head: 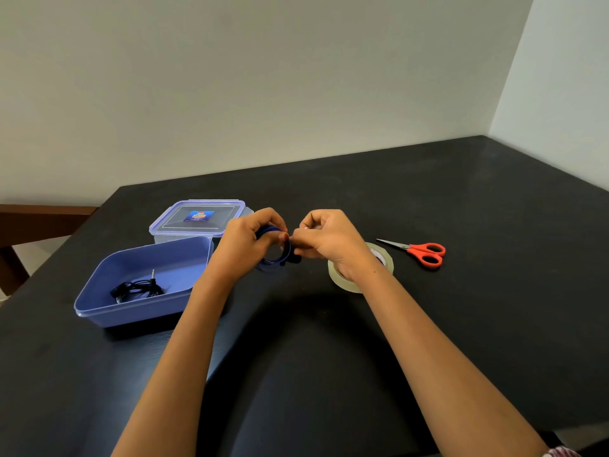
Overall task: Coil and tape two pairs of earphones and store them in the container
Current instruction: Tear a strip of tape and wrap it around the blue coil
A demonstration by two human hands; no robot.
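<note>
Head view, nearest first: two bare forearms reach forward over the dark tabletop (329,357). A little farther, at the left, the open blue container (138,311) already holds one bundle of black earphones (136,289), its plug standing up; whether that bundle is taped cannot be told. Beyond it the left grip (250,239) is curled round a coil of blue earphones (275,258), held in the air just right of the container. The right grip (326,239) pinches at the coil's upper edge beside the left thumb. Whether a strip of clear tape sits between those fingertips is too small to tell. The main risk probably lies here: if the left grip slackens before the loops are bound, the springy cord would likely open out and need winding again. Clear tape could also fold on itself or stick to a fingertip rather than the cord, and the dark end at the coil's lower right, apparently an earbud, could slip out of the wrap. The tape roll (385,260) lies half hidden under the right wrist, so a drop of that arm might nudge it toward the red scissors (425,253) just beyond. Farthest back, a lidded box (197,219) stands close behind the container.
</note>
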